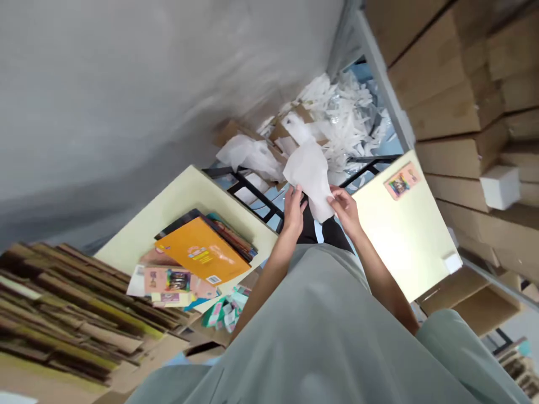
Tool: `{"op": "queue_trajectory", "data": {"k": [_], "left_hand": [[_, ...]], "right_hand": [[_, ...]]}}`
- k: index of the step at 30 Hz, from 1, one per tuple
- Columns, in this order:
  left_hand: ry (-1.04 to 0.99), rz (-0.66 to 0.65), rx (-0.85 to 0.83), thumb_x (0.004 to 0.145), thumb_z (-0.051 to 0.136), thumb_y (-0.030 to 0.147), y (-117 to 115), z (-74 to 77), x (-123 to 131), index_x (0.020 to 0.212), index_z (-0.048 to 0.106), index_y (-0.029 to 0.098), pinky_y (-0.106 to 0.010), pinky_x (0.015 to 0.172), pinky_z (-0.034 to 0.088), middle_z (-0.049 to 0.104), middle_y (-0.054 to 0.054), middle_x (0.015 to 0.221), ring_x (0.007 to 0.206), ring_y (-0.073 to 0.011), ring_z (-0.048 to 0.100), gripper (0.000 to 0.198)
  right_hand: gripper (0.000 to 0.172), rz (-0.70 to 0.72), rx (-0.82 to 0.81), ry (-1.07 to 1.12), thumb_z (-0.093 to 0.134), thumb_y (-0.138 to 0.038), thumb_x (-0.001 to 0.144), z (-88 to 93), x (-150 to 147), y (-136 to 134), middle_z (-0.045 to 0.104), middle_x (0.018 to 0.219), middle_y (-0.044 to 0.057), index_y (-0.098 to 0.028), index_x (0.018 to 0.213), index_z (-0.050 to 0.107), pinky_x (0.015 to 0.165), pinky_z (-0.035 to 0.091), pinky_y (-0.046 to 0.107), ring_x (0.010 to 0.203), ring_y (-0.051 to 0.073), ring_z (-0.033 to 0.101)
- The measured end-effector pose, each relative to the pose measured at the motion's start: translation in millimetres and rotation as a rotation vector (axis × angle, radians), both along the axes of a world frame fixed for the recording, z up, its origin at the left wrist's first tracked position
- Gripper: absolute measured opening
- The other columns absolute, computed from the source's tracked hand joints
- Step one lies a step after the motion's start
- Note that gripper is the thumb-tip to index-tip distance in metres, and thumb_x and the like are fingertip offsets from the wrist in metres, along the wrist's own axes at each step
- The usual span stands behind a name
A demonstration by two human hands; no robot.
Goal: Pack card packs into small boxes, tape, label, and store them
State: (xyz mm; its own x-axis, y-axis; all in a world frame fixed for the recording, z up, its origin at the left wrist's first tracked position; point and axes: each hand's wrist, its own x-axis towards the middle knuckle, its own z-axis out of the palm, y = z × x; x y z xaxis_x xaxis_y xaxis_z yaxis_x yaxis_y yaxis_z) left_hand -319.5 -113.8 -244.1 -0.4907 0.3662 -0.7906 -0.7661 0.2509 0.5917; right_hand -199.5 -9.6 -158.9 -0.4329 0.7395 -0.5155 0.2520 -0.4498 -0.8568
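Observation:
Both my hands hold a crumpled white sheet of paper or wrap (310,174) out in front of my body. My left hand (293,212) grips its lower left edge, fingers closed on it. My right hand (346,206) pinches its lower right edge. Beyond the sheet lies a heap of white paper and plastic scraps (345,115) on the floor. The view is tilted steeply.
A pale table (181,196) on the left carries an orange book (202,253) on a pile of books and flat colourful packets (168,280). Another pale table (400,235) on the right bears a small card (402,180). Flattened cardboard (63,303) is stacked at left; cardboard boxes (463,101) at right.

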Motion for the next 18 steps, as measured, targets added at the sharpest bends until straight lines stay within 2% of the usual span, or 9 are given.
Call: {"op": "queue_trajectory", "data": {"k": [2,4,6,8,10,13,15,18], "left_hand": [[-0.098,-0.043,0.157,0.091,0.088,0.080,22.9,24.9,9.0,0.142,0.074,0.037,-0.050,0.124,0.062,0.071,-0.008,0.167,0.161,-0.0357,0.064,0.068],[-0.083,-0.134,0.311,0.085,0.095,0.079,48.3,49.0,22.8,0.138,0.078,0.035,-0.048,0.126,0.061,0.074,-0.007,0.164,0.160,-0.0354,0.064,0.071],[-0.035,-0.291,0.427,0.078,0.102,0.074,72.0,70.8,43.4,0.128,0.083,0.031,-0.046,0.123,0.063,0.082,-0.008,0.149,0.150,-0.0353,0.072,0.069],[-0.017,-0.480,0.480,0.074,0.106,0.068,90.8,88.5,70.4,0.117,0.086,0.026,-0.043,0.113,0.067,0.089,-0.009,0.128,0.134,-0.0349,0.080,0.064],[-0.016,-0.648,0.488,0.074,0.107,0.066,103.6,101.2,101.9,0.110,0.086,0.023,-0.039,0.100,0.070,0.089,-0.008,0.111,0.119,-0.0324,0.085,0.060],[0.007,-0.847,0.479,0.074,0.107,0.067,113.6,111.7,153.1,0.106,0.085,0.022,-0.033,0.090,0.069,0.088,-0.006,0.102,0.105,-0.0276,0.086,0.060],[0.035,-0.972,0.473,0.070,0.109,0.067,116.5,113.9,187.0,0.105,0.086,0.022,-0.033,0.089,0.069,0.088,-0.005,0.101,0.103,-0.0271,0.086,0.062],[0.065,-1.133,0.450,0.063,0.111,0.064,119.5,111.0,231.6,0.104,0.088,0.020,-0.038,0.095,0.069,0.089,-0.008,0.102,0.105,-0.0300,0.085,0.064]], "right_hand": [[0.051,-0.119,0.007,0.025,0.093,-0.071,0.087,32.1,45.7,0.9,0.083,0.143,0.005,-0.028,0.088,0.065,0.112,0.060,0.042,0.133,0.030,0.076],[0.053,-0.230,0.015,0.034,0.096,-0.068,0.086,59.4,94.7,-0.1,0.081,0.148,0.006,-0.028,0.086,0.062,0.106,0.062,0.042,0.130,0.031,0.077],[0.055,-0.334,0.037,0.036,0.097,-0.068,0.085,80.0,144.8,-3.7,0.080,0.152,0.007,-0.028,0.086,0.059,0.100,0.063,0.041,0.128,0.031,0.077],[0.056,-0.438,0.076,0.032,0.097,-0.070,0.084,91.2,193.0,-9.8,0.079,0.152,0.008,-0.028,0.087,0.059,0.097,0.063,0.041,0.126,0.031,0.077],[0.057,-0.539,0.140,0.008,0.096,-0.073,0.084,92.2,236.8,-17.3,0.081,0.147,0.009,-0.029,0.089,0.060,0.100,0.063,0.042,0.125,0.031,0.077],[0.060,-0.656,0.241,-0.037,0.094,-0.080,0.084,78.5,292.8,-27.3,0.084,0.129,0.010,-0.030,0.092,0.062,0.111,0.062,0.045,0.126,0.030,0.078],[0.063,-0.707,0.283,-0.046,0.093,-0.084,0.082,64.6,325.4,-31.7,0.083,0.122,0.009,-0.030,0.094,0.062,0.115,0.061,0.047,0.125,0.030,0.078],[0.063,-0.757,0.329,-0.078,0.088,-0.085,0.085,45.9,370.3,-37.2,0.083,0.126,0.011,-0.030,0.094,0.060,0.114,0.062,0.047,0.129,0.030,0.078]]}}
